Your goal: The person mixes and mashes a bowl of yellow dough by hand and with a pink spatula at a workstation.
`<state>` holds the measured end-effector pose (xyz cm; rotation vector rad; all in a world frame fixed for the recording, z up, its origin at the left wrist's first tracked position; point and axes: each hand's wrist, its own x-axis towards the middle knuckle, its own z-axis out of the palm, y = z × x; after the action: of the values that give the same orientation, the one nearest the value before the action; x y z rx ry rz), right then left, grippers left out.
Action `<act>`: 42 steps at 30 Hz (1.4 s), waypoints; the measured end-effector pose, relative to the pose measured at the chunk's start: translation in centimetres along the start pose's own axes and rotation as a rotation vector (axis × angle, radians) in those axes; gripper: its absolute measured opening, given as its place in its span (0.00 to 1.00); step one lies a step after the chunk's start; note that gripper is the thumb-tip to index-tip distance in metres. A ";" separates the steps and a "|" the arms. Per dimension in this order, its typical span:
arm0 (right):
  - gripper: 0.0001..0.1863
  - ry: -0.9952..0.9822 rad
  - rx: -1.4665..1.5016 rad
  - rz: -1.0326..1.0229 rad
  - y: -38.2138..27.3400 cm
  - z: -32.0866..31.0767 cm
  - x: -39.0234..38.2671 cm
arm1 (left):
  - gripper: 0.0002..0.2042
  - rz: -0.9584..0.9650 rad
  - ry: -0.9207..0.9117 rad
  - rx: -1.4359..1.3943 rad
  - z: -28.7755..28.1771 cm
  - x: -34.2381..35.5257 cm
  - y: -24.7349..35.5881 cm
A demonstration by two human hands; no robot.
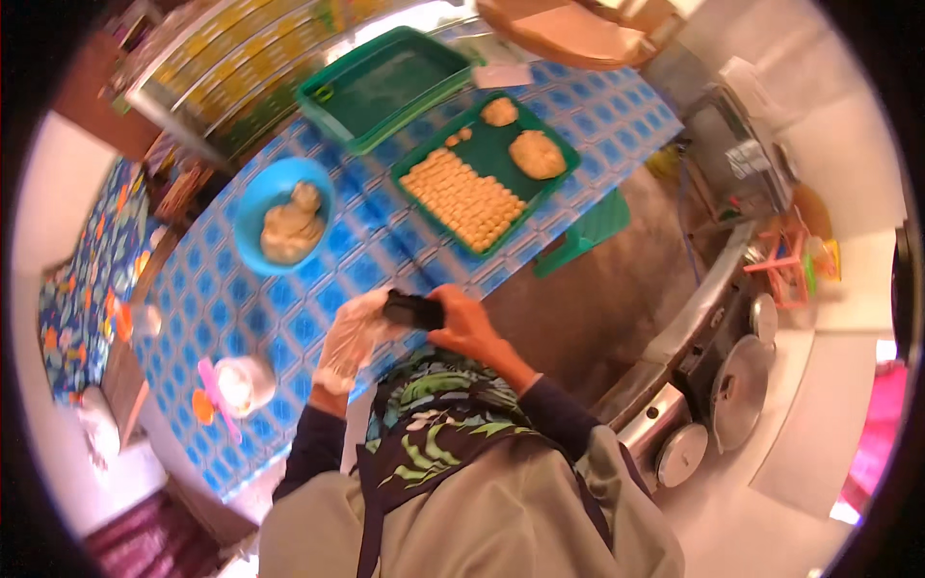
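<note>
My left hand [358, 326] wears a clear plastic glove, and my bare right hand [461, 322] is beside it; both are closed on a black rectangular object [412, 310], perhaps a phone, above the table's near edge. Beyond them a green tray [411, 160] holds rows of small shaped dough pieces [462, 197] and two larger dough lumps [537, 155]. Left of that, a blue bowl [250, 179] contains pale dough [289, 234]. At the lower left of the table are a white container [244, 383] and a pink utensil [212, 379].
The blue checked table [202, 308] fills the middle. An empty green tub [385, 82] stands at the back, near a brown basket [568, 24]. A green stool [588, 226] is beside the table. Stoves with metal pans and lids [740, 390] line the right, near a pink rack [782, 265].
</note>
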<state>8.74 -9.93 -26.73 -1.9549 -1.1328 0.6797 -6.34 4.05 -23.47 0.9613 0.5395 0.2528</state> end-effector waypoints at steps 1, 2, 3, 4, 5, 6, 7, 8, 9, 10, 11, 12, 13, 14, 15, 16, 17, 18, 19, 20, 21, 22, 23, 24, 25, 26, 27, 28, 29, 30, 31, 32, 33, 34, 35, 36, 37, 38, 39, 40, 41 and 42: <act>0.27 0.012 0.031 -0.041 1.3 0.8 0.6 | 0.16 -0.040 -0.002 -0.094 -0.3 0.3 -0.7; 0.26 0.021 0.064 -0.083 2.6 1.7 1.1 | 0.16 -0.082 0.011 -0.186 -0.9 0.4 -1.4; 0.26 0.029 0.004 -0.075 3.7 2.9 1.5 | 0.17 -0.151 0.081 -0.316 -0.3 0.4 -2.3; 0.26 0.027 -0.040 -0.080 4.2 3.7 2.0 | 0.17 -0.204 0.169 -0.440 0.0 0.1 -2.8; 0.26 0.042 -0.042 -0.093 3.7 4.0 2.5 | 0.18 -0.182 0.215 -0.420 -0.6 -0.3 -3.5; 0.26 0.010 -0.024 -0.048 2.5 4.7 2.7 | 0.18 -0.155 0.286 -0.407 -1.5 -0.7 -4.3; 0.26 -0.039 -0.007 -0.008 1.8 5.3 2.9 | 0.18 -0.132 0.315 -0.414 -1.2 -0.5 -4.2; 0.26 -0.082 -0.001 -0.038 1.6 5.4 3.1 | 0.18 -0.143 0.294 -0.387 -0.8 -0.1 -4.5; 0.25 -0.031 -0.027 -0.045 1.7 5.3 3.0 | 0.18 -0.141 0.300 -0.367 -0.7 0.1 -4.6; 0.24 0.005 -0.044 -0.065 1.4 5.5 3.0 | 0.15 -0.105 0.338 -0.452 -1.6 0.5 -5.3; 0.24 0.014 -0.039 -0.041 1.7 5.6 3.4 | 0.15 -0.082 0.328 -0.446 -1.3 1.1 -5.4; 0.25 0.020 -0.028 -0.018 1.5 6.0 3.9 | 0.13 -0.066 0.321 -0.471 -0.8 1.3 -4.7; 0.25 0.008 -0.049 -0.047 0.2 6.8 4.5 | 0.12 -0.027 0.402 -0.390 -2.2 1.1 -5.3; 0.26 0.018 -0.089 -0.056 -0.4 7.4 5.0 | 0.11 0.033 0.469 -0.415 -2.3 1.2 -5.7; 0.26 -0.049 -0.067 -0.084 -0.9 9.1 5.2 | 0.10 0.049 0.552 -0.410 -3.8 0.8 -7.0; 0.29 -0.063 -0.102 -0.155 -1.1 10.6 5.7 | 0.09 0.069 0.609 -0.413 -5.1 0.5 -7.4; 0.31 -0.064 -0.135 -0.223 -1.4 12.1 6.1 | 0.09 0.117 0.688 -0.453 -6.6 -0.3 -7.6; 0.31 -0.093 -0.142 -0.234 -1.9 13.4 6.2 | 0.08 0.154 0.753 -0.500 -7.9 -0.8 -7.8; 0.33 -0.125 -0.120 -0.275 -3.0 14.5 6.3 | 0.09 0.234 0.733 -0.411 -9.7 -1.8 -7.7; 0.34 -0.146 -0.097 -0.310 -4.1 15.3 6.5 | 0.10 0.270 0.795 -0.321 -12.1 -2.2 -7.0; 0.37 -0.177 -0.132 -0.340 -4.8 16.0 6.0 | 0.11 0.287 0.868 -0.227 -14.5 -2.9 -6.7; 0.37 -0.183 -0.138 -0.335 -4.3 16.1 5.8 | 0.11 0.342 1.019 -0.050 -16.1 -2.9 -5.6; 0.37 -0.209 -0.057 -0.356 -4.6 16.3 5.2 | 0.13 0.296 1.099 0.086 -19.6 -3.8 -4.4; 0.36 -0.216 0.009 -0.369 -4.0 16.0 4.9 | 0.14 0.314 1.137 0.108 -21.7 -3.7 -2.9; 0.34 -0.191 0.073 -0.358 -2.6 15.7 4.1 | 0.12 0.291 1.199 0.542 -24.0 -3.9 -1.3; 0.33 -0.223 -0.012 -0.250 0.7 14.2 3.3 | 0.11 0.236 1.154 0.815 -22.8 -2.1 -0.6; 0.32 -0.258 -0.042 -0.170 1.3 13.7 2.1 | 0.09 0.359 1.121 0.935 -24.8 -2.9 -0.2; 0.32 -0.232 -0.096 -0.190 2.0 13.4 1.0 | 0.10 0.487 1.090 1.053 -27.0 -3.8 0.4; 0.33 -0.189 -0.210 -0.148 4.9 11.3 -0.6 | 0.10 0.540 0.978 1.314 -25.2 -2.4 -0.3; 0.30 -0.230 -0.172 -0.026 6.4 9.3 -2.2 | 0.11 0.622 0.894 1.577 -23.4 -2.3 -0.1; 0.28 -0.271 -0.090 0.049 6.0 8.3 -2.8 | 0.10 0.655 0.940 1.573 -24.6 -3.2 -0.8; 0.28 -0.176 -0.098 0.109 6.9 7.0 -4.1 | 0.09 0.428 0.788 0.858 -22.8 -3.2 -1.8; 0.28 -0.171 -0.053 0.153 7.5 5.7 -5.3 | 0.09 0.275 0.835 0.124 -20.5 -3.2 -2.2; 0.29 -0.170 -0.002 0.197 7.8 4.6 -6.4 | 0.10 0.325 0.785 0.021 -14.9 -2.4 -2.1; 0.29 -0.097 0.012 0.218 7.0 3.5 -6.6 | 0.09 0.194 0.768 0.148 -12.4 -2.4 -2.2; 0.30 -0.101 0.099 0.260 6.0 2.1 -6.6 | 0.09 0.102 0.668 0.225 -12.0 -2.4 -4.1; 0.32 -0.111 0.181 0.306 5.3 0.7 -7.0 | 0.10 0.062 0.558 0.259 -10.4 -1.8 -5.7; 0.32 -0.068 0.187 0.328 4.7 -0.2 -7.5 | 0.09 0.029 0.507 0.073 -3.7 -0.3 -4.9; 0.34 -0.003 0.214 0.234 3.5 -1.1 -7.2 | 0.08 0.001 0.421 0.075 -1.8 0.9 -5.9; 0.35 0.056 0.235 0.163 3.3 -1.5 -7.3 | 0.07 -0.074 0.322 0.100 3.3 1.7 -4.6; 0.37 0.112 0.178 0.135 3.2 -2.0 -7.3 | 0.07 -0.196 0.232 0.045 4.9 3.5 -5.7; 0.37 0.134 0.172 0.149 4.2 -3.0 -7.7 | 0.07 -0.204 0.198 0.036 9.8 4.6 -4.7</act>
<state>9.41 -19.07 -27.91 -1.9190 -0.8263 0.6897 2.64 -3.52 -24.45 0.9132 0.8206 0.1554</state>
